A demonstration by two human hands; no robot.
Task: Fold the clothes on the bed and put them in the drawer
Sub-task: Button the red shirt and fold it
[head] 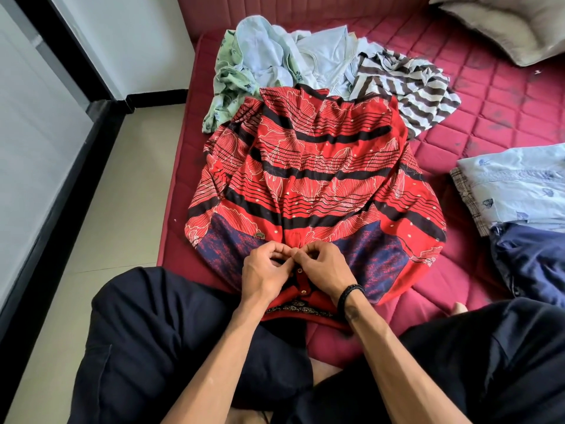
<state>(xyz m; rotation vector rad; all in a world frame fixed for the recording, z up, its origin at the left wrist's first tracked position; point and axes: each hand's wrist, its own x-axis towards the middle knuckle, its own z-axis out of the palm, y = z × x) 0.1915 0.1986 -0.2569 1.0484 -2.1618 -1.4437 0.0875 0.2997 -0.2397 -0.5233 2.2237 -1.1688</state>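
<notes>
Hands, left hand point(265, 264) and right hand point(323, 264), both pinched on red shirt point(315, 166) placket.

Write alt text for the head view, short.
Both hands, left hand and right hand, pinch the button placket of a red patterned dress spread on a maroon mattress. Unfolded clothes lie behind it; folded clothes sit at right.

Spread flat at the middle of the quilted crimson mattress point(504, 111): red patterned button-front shirt point(315, 179). Behind it, heaped together: green floral garment point(227, 84) left, pale blue top point(305, 53) centre, brown-and-white striped shirt point(409, 84) right. Right of it, stacked: folded light blue printed shirt point(516, 185) before navy cloth point(532, 258). Far right corner: beige pillow point(501, 22)
</notes>
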